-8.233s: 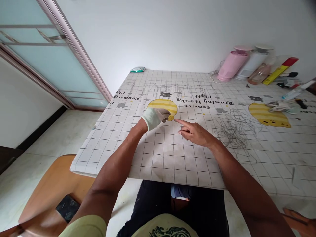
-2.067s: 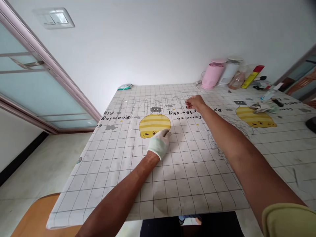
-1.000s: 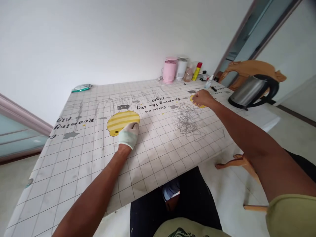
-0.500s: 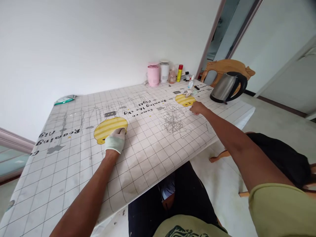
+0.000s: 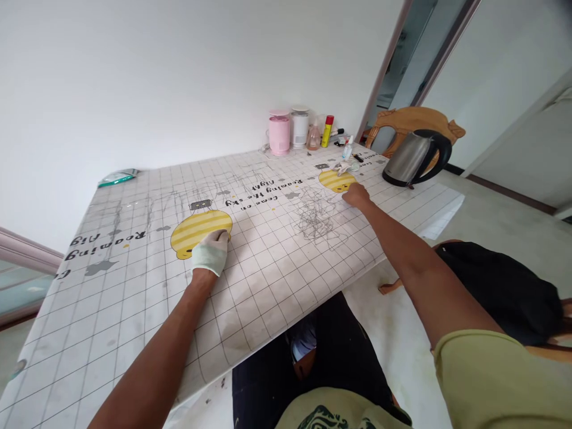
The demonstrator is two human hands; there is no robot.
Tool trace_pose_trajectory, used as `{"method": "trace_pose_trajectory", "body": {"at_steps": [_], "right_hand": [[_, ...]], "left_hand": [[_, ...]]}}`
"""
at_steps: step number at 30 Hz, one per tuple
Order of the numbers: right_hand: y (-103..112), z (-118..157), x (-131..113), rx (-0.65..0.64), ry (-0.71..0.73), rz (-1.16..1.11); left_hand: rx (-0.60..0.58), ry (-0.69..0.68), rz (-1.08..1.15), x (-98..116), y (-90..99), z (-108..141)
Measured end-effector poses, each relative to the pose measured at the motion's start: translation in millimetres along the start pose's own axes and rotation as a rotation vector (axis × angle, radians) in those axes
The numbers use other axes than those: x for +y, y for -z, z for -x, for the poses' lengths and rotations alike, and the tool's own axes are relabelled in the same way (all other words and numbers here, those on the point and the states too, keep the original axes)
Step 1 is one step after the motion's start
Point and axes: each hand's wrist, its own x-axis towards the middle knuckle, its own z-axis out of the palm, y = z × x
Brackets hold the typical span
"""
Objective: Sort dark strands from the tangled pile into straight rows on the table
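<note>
My left hand (image 5: 211,250), in a white glove, rests with curled fingers on the yellow striped print (image 5: 196,229) of the checked tablecloth (image 5: 268,286). Whatever it may hold is hidden. My right hand (image 5: 356,195) is bare and closed on the cloth by the farther yellow print (image 5: 333,180); its fingertips are too small to make out. A crumpled white glove (image 5: 347,167) lies just beyond it. Between my hands, dark scribbled lines (image 5: 315,220) cover part of the cloth.
A steel kettle (image 5: 409,158) stands at the right. Along the wall are a pink container (image 5: 279,134), a white container (image 5: 299,128), a red-and-yellow can (image 5: 328,131) and small bottles. A green-edged packet (image 5: 118,177) lies back left. Wooden chair (image 5: 413,122) behind; black cloth (image 5: 500,286) right.
My right forearm and sleeve have shifted slightly left, while the right hand stays almost in place. The left hand has barely moved.
</note>
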Motion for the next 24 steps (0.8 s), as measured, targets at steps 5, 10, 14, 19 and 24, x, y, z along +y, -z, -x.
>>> {"method": "trace_pose_trajectory", "body": {"at_steps": [5, 10, 14, 19, 24], "right_hand": [[31, 4, 11, 0.146, 0.008, -0.002], [55, 21, -11, 0.353, 0.210, -0.134], [52, 55, -55, 0.364, 0.439, -0.302], [27, 116, -119, 0.391, 0.831, -0.355], [-3, 164, -169, 0.329, 1.050, -0.387]], "left_hand": [[0.009, -0.004, 0.007, 0, -0.4, 1], [0.042, 0.021, 0.055, 0, -1.2, 0], [0.077, -0.006, 0.108, 6, -1.4, 7], [-0.009, -0.079, 0.304, 21, 2.6, 31], [-0.160, -0.192, 0.595, 33, 14.5, 51]]}}
